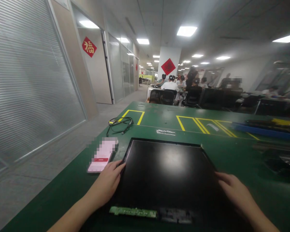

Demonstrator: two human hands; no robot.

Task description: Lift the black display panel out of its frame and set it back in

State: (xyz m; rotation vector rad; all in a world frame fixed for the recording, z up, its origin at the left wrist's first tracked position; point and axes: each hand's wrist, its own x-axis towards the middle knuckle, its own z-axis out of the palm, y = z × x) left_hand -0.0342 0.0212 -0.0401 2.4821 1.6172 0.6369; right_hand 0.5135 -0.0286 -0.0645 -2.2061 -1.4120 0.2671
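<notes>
A black LCD screen panel lies in front of me on the green table, a ceiling light reflected in its glossy face. My left hand grips its left edge, fingers along the rim. On the opposite side, my right hand holds the right edge, with the thumb side near the top surface and the other fingers partly hidden. A narrow green circuit board runs along the panel's near edge, beside a dark strip. Just beyond my left hand is a phone with a pinkish screen, partly blurred out.
A coiled black cable rests on the green table near its left edge. Yellow tape marks line the far part. At right sit a blue tray with dark parts and a blurred dark object. People sit beyond.
</notes>
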